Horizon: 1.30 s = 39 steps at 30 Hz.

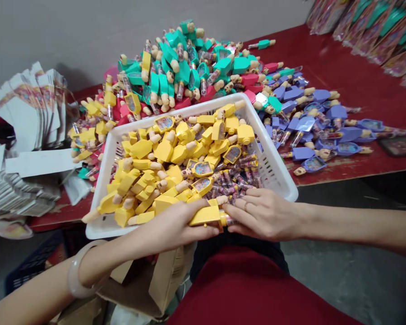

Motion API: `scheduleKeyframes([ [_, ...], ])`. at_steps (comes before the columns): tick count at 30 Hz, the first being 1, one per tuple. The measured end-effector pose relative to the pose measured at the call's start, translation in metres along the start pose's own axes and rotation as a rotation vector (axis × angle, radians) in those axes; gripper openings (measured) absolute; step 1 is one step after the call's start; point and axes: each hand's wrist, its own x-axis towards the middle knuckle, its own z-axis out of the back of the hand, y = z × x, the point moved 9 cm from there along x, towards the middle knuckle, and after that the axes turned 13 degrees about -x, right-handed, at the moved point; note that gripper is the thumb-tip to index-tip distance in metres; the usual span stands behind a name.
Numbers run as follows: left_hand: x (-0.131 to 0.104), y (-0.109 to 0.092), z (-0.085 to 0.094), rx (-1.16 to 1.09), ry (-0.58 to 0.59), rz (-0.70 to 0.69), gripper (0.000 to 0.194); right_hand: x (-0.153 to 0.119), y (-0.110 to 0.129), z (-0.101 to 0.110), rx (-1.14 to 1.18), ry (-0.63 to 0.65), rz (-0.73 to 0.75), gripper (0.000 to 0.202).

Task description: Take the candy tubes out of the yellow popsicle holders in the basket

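My left hand [186, 223] is closed round a yellow plastic toy piece [205, 215] at the near rim of a white basket [277, 167]. On the right of that piece, my right hand [262, 214] has its fingers on a small clear tube [227, 220] with a yellow collar, which meets the yellow piece. Many yellow toy pieces [142, 149] with beige figure tips fill most of the basket. Small tubes with dark, colourful contents [230, 180] lie in its right part, just beyond my right hand.
Behind the basket, green pieces [182, 72] are heaped on a red table [352, 76]. Purple pieces [294, 95] lie right. Stacked white cards [37, 108] stand left, packaged items [389, 27] at the back right, a phone-like object [401, 145] at the right edge. Below is an open cardboard box [155, 280].
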Motion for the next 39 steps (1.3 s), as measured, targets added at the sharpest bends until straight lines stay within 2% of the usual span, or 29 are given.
scheduleKeyframes([
  [2, -0.002, -0.004, -0.005, 0.034, 0.03, -0.013, 0.035, -0.003, 0.012, 0.004, -0.084, -0.034, 0.055, 0.03],
  [4, -0.003, -0.008, -0.011, 0.187, 0.04, -0.057, 0.032, -0.005, 0.011, 0.0, 0.026, 0.035, -0.027, 0.03],
  [9, -0.009, -0.017, -0.02, 0.634, -0.052, -0.268, 0.031, -0.012, -0.008, -0.036, 0.737, 0.342, -0.428, 0.038],
  [12, -0.015, -0.024, -0.02, 0.785, -0.177, -0.392, 0.027, -0.019, -0.002, -0.066, 1.243, 0.484, -0.619, 0.05],
  [14, -0.017, -0.028, -0.021, 0.822, -0.236, -0.446, 0.029, -0.023, 0.003, -0.079, 1.446, 0.568, -0.688, 0.053],
  [16, -0.013, -0.025, -0.018, 0.789, -0.229, -0.439, 0.028, -0.023, -0.006, -0.081, 1.387, 0.606, -0.687, 0.055],
  [17, -0.008, -0.019, -0.012, 0.748, -0.212, -0.396, 0.027, -0.021, -0.019, -0.077, 1.243, 0.58, -0.669, 0.055],
  [18, -0.002, -0.009, 0.0, 0.698, -0.21, -0.317, 0.027, -0.017, -0.04, -0.07, 1.034, 0.521, -0.659, 0.054],
  [19, 0.003, 0.005, 0.02, 0.648, -0.235, -0.209, 0.028, -0.013, -0.064, -0.06, 0.788, 0.447, -0.657, 0.052],
  [20, 0.007, 0.022, 0.047, 0.605, -0.301, -0.084, 0.031, -0.009, -0.09, -0.048, 0.517, 0.361, -0.674, 0.047],
  [21, 0.008, 0.04, 0.082, 0.571, -0.409, 0.048, 0.035, -0.008, -0.113, -0.042, 0.272, 0.332, -0.715, 0.045],
  [22, 0.006, 0.056, 0.12, 0.553, -0.536, 0.165, 0.039, -0.009, -0.132, -0.046, 0.099, 0.403, -0.754, 0.043],
  [23, 0.001, 0.067, 0.16, 0.538, -0.707, 0.239, 0.044, -0.011, -0.145, -0.06, -0.017, 0.54, -0.758, 0.043],
  [24, -0.004, 0.075, 0.194, 0.506, -0.841, 0.287, 0.05, -0.011, -0.153, -0.078, -0.085, 0.685, -0.724, 0.042],
  [25, -0.007, 0.08, 0.222, 0.463, -0.957, 0.323, 0.059, -0.01, -0.158, -0.095, -0.123, 0.778, -0.693, 0.039],
  [26, -0.006, 0.079, 0.241, 0.417, -1.035, 0.309, 0.067, -0.007, -0.161, -0.109, -0.128, 0.811, -0.692, 0.036],
  [27, -0.001, 0.074, 0.249, 0.364, -1.073, 0.264, 0.072, -0.003, -0.161, -0.123, -0.127, 0.827, -0.678, 0.032],
  [28, 0.009, 0.067, 0.247, 0.313, -1.063, 0.196, 0.072, 0.001, -0.16, -0.135, -0.124, 0.832, -0.663, 0.029],
  [29, 0.025, 0.058, 0.234, 0.27, -0.996, 0.123, 0.067, 0.005, -0.157, -0.145, -0.12, 0.828, -0.648, 0.027],
  [30, 0.046, 0.05, 0.211, 0.243, -0.868, 0.062, 0.059, 0.008, -0.154, -0.153, -0.121, 0.821, -0.634, 0.026],
  [31, 0.069, 0.044, 0.178, 0.236, -0.683, 0.03, 0.052, 0.009, -0.151, -0.159, -0.124, 0.812, -0.624, 0.026],
  [32, 0.088, 0.044, 0.144, 0.274, -0.52, 0.058, 0.048, 0.009, -0.149, -0.162, -0.128, 0.802, -0.618, 0.028],
  [33, 0.102, 0.048, 0.115, 0.354, -0.412, 0.126, 0.045, 0.009, -0.147, -0.164, -0.134, 0.792, -0.615, 0.03],
  [35, 0.121, 0.059, 0.068, 0.535, -0.242, 0.241, 0.048, 0.007, -0.146, -0.166, -0.141, 0.779, -0.612, 0.03],
  [37, 0.128, 0.069, 0.042, 0.649, -0.157, 0.271, 0.059, 0.008, -0.146, -0.165, -0.144, 0.767, -0.603, 0.027],
  [39, 0.126, 0.072, 0.036, 0.668, -0.156, 0.242, 0.062, 0.01, -0.145, -0.16, -0.15, 0.747, -0.589, 0.025],
])
